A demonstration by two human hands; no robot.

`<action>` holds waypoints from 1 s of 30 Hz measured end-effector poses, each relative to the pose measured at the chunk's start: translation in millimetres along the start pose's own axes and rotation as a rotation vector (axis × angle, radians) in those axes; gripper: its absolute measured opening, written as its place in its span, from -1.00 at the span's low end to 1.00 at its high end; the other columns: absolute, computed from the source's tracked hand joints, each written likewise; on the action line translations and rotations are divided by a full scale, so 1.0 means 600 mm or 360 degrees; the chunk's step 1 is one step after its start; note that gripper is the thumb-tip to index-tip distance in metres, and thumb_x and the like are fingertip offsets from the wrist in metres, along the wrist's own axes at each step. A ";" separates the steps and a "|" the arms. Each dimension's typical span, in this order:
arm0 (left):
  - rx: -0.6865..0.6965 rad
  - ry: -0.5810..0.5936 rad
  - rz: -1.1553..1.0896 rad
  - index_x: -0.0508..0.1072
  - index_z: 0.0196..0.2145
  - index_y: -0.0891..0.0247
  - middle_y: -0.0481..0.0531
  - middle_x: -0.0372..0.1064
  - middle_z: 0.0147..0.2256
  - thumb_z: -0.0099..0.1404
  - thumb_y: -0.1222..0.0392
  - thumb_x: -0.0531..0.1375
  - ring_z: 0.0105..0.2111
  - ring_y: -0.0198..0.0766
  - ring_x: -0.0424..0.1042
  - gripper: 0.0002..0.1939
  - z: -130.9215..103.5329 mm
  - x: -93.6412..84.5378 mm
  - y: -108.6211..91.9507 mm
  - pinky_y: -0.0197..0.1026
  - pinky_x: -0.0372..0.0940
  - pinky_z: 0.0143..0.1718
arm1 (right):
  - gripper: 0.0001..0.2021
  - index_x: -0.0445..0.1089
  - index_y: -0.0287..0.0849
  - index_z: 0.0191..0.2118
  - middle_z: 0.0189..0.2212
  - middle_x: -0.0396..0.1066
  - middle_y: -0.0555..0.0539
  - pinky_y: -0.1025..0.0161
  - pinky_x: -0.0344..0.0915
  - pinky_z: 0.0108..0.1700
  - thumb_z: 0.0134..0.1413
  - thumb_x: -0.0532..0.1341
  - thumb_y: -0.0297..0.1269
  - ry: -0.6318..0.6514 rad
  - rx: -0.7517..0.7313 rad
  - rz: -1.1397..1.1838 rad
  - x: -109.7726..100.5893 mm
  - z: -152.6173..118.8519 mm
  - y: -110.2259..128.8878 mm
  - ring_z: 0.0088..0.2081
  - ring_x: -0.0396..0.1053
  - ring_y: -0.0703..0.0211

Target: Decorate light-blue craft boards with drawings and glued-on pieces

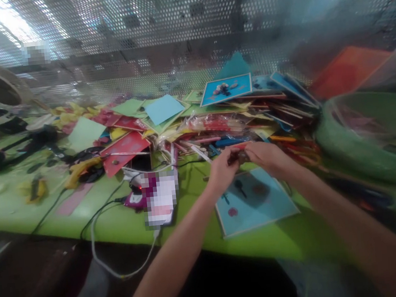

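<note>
My left hand (222,167) and my right hand (263,157) meet above the near part of the green table (206,231). Both are closed, their fingers pinching a small dark brown piece (238,156) whose kind is too blurred to tell. A bit of red shows behind the fingertips. Below them lies a light blue card (264,217) with a pale edge, bearing dark and reddish shapes. The hands hover over its far edge and cast a shadow on it.
A phone (162,198) with a white cable lies left of the card, beside a purple device (136,200). Further left is a yellow-handled tool (81,171). Behind are heaped coloured cards (164,108) and a blue picture card (227,89). A green basin (368,136) stands right.
</note>
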State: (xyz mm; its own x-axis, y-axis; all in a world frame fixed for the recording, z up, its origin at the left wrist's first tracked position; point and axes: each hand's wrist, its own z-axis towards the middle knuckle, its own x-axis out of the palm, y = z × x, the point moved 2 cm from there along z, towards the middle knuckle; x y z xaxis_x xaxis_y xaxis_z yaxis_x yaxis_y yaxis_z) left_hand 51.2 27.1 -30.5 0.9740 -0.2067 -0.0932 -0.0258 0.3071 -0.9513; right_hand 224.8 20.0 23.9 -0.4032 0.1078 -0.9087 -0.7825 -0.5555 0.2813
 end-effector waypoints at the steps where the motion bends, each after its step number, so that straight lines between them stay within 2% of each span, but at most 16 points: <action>1: 0.0030 -0.0009 -0.0001 0.51 -0.08 0.23 0.06 0.56 -0.14 0.25 0.38 0.24 -0.15 -0.24 0.52 -0.73 0.000 0.000 -0.002 -0.21 0.36 -0.04 | -0.64 0.43 -0.10 -0.27 -0.24 0.56 -0.16 0.17 0.29 -0.15 0.43 -0.08 -0.20 -0.0001 0.0029 0.0059 -0.002 0.000 0.001 -0.21 0.47 0.04; 7: 0.0228 0.0018 0.0252 0.46 -0.12 0.22 0.06 0.53 -0.15 0.29 0.37 0.23 -0.19 -0.24 0.49 -0.79 -0.006 0.004 -0.017 -0.20 0.34 -0.08 | -0.62 0.46 -0.08 -0.23 -0.25 0.58 -0.13 0.20 0.25 -0.22 0.44 -0.01 -0.04 0.0141 0.0208 -0.0005 -0.005 -0.006 0.009 -0.21 0.49 0.01; 12: 0.0217 0.0020 0.0261 0.42 -0.18 0.21 0.03 0.50 -0.22 0.31 0.35 0.23 -0.22 -0.23 0.47 -0.86 -0.009 0.007 -0.023 -0.21 0.32 -0.12 | -0.59 0.37 -0.10 -0.34 -0.32 0.54 -0.13 0.20 0.19 -0.26 0.46 -0.11 -0.13 0.0325 0.0173 0.0001 0.006 -0.002 0.009 -0.26 0.46 0.03; 17: 0.0194 -0.0002 0.0241 0.41 -0.20 0.20 0.00 0.49 -0.23 0.32 0.32 0.23 -0.23 -0.26 0.46 -0.89 -0.009 0.004 -0.020 -0.23 0.29 -0.14 | -0.64 0.26 -0.08 -0.37 -0.35 0.49 -0.13 0.19 0.14 -0.28 0.43 -0.12 -0.14 0.0296 0.0240 -0.0041 0.012 0.003 0.011 -0.29 0.42 0.04; 23: 0.0200 -0.0003 0.0244 0.41 -0.20 0.22 0.00 0.50 -0.23 0.31 0.33 0.24 -0.24 -0.27 0.46 -0.88 -0.008 0.004 -0.018 -0.23 0.28 -0.15 | -0.70 0.25 -0.09 -0.36 -0.40 0.47 -0.12 0.18 0.03 -0.32 0.39 -0.09 -0.19 0.0294 0.0184 -0.0199 0.017 0.001 0.010 -0.37 0.36 0.08; 27: 0.0196 0.0007 0.0273 0.41 -0.21 0.22 -0.01 0.49 -0.25 0.31 0.31 0.25 -0.25 -0.28 0.45 -0.90 -0.008 0.004 -0.017 -0.24 0.28 -0.16 | -0.71 0.22 -0.09 -0.38 -0.40 0.45 -0.12 0.17 0.01 -0.32 0.37 -0.10 -0.22 0.0308 0.0165 -0.0189 0.019 0.001 0.009 -0.37 0.33 0.08; 30: 0.0193 -0.0012 0.0268 0.40 -0.21 0.22 -0.02 0.48 -0.26 0.31 0.30 0.25 -0.27 -0.29 0.44 -0.90 -0.007 0.005 -0.015 -0.24 0.28 -0.18 | -0.71 0.17 -0.07 -0.41 -0.43 0.42 -0.11 0.18 0.04 -0.31 0.35 -0.11 -0.22 0.0282 0.0252 -0.0109 0.015 0.002 0.010 -0.37 0.33 0.08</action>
State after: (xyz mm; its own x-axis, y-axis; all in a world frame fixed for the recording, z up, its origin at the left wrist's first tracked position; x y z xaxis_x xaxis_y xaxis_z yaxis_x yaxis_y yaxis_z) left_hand 53.1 20.0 -23.5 0.9599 -0.1358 -0.2454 -0.1619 0.4462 -0.8802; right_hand 216.2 18.6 17.9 -0.2678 -0.0133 -0.9634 -0.8755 -0.4142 0.2491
